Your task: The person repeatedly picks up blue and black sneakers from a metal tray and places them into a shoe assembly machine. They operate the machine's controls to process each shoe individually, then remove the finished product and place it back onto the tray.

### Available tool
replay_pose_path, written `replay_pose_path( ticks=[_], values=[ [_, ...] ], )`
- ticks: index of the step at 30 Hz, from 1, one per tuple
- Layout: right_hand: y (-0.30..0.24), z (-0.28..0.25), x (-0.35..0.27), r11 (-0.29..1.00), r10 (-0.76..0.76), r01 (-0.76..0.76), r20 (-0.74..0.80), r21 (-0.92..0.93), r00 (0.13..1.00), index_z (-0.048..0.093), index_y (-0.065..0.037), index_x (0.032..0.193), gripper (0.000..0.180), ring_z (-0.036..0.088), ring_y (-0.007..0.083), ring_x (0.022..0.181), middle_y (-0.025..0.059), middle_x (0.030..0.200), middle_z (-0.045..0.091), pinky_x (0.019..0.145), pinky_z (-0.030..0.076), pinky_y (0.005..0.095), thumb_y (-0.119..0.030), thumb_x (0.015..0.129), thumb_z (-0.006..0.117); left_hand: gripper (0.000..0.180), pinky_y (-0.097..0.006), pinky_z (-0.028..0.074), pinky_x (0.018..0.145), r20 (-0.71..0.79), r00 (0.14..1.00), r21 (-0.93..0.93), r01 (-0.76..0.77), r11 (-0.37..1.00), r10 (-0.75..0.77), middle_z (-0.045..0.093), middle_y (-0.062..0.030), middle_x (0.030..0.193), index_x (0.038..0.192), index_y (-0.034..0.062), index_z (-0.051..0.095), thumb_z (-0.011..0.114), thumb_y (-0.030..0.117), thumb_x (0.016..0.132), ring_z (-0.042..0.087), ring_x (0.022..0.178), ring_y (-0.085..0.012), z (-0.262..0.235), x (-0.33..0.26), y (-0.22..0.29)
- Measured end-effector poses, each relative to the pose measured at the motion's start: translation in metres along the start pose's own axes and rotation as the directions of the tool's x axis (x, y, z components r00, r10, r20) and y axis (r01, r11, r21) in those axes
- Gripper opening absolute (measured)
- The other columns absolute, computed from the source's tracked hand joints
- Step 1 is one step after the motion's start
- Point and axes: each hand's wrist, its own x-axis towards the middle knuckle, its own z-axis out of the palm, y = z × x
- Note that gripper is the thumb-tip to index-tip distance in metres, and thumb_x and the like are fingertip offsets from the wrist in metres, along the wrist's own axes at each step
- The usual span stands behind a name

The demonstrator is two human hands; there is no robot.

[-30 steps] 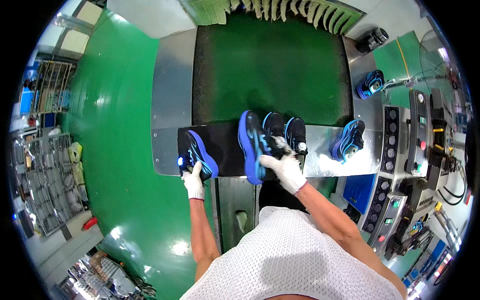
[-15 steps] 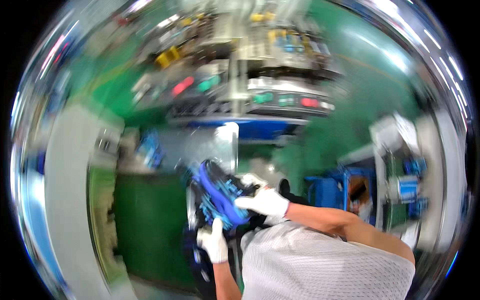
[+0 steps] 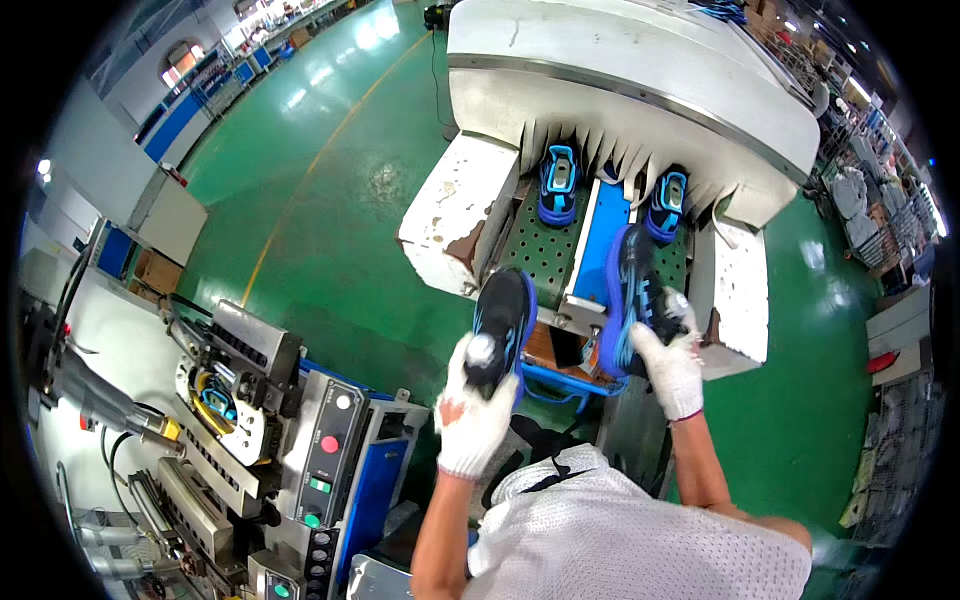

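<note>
My left hand (image 3: 472, 418), in a white glove, is closed around the heel end of a black sneaker (image 3: 503, 305) with a blue-violet sole. A matching sneaker (image 3: 622, 285) is in my gloved right hand (image 3: 672, 368), its sole turned to the left. Both are held up in front of a white machine (image 3: 625, 95), before its opening hung with fringe strips. On its perforated green belts (image 3: 540, 252), beyond my hands, sit a left sneaker (image 3: 557, 195) and a right sneaker (image 3: 666, 205). A blue strip (image 3: 603, 235) divides the belts.
At lower left stands a metal machine with a button panel (image 3: 330, 450), hoses and clamps. A blue-framed cart (image 3: 560, 380) sits below the belts. Wire racks (image 3: 880, 190) with bundles line the far right. A yellow line (image 3: 320, 155) crosses the green floor.
My view has swung round from a bench to the white machine. The sneakers, held close together before, are now apart, one in each hand.
</note>
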Motion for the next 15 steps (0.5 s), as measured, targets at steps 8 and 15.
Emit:
replay_pose_path(
  ticks=[8,15],
  values=[
    [0.077,0.021,0.154,0.823,-0.142,0.065,-0.093,-0.564,0.985,0.049,0.003,0.132,0.069,0.066,0.0474,0.101,0.0326,0.105,0.067,0.089,0.051,0.053,-0.043,0.084,0.07,0.067,-0.051,0.051,0.095,0.205,0.945,0.456,-0.324,0.829,0.256,0.065,-0.03,0.118,0.138,-0.0024,0.046,0.067,0.033,0.085,0.066,0.106,-0.0457,0.144,0.218,-0.01],
    [0.022,0.089,0.166,0.666,-0.504,0.307,-0.106,-0.68,0.857,0.041,0.006,0.147,0.075,0.048,0.0397,0.137,0.028,0.147,0.048,0.116,0.036,0.0451,-0.03,0.089,0.071,0.074,-0.055,0.029,0.116,0.013,0.909,0.238,-0.407,0.882,0.416,0.048,-0.0241,0.146,0.146,0.0006,0.042,0.069,0.031,0.083,0.043,0.138,-0.0395,0.112,0.244,-0.002]
  ],
)
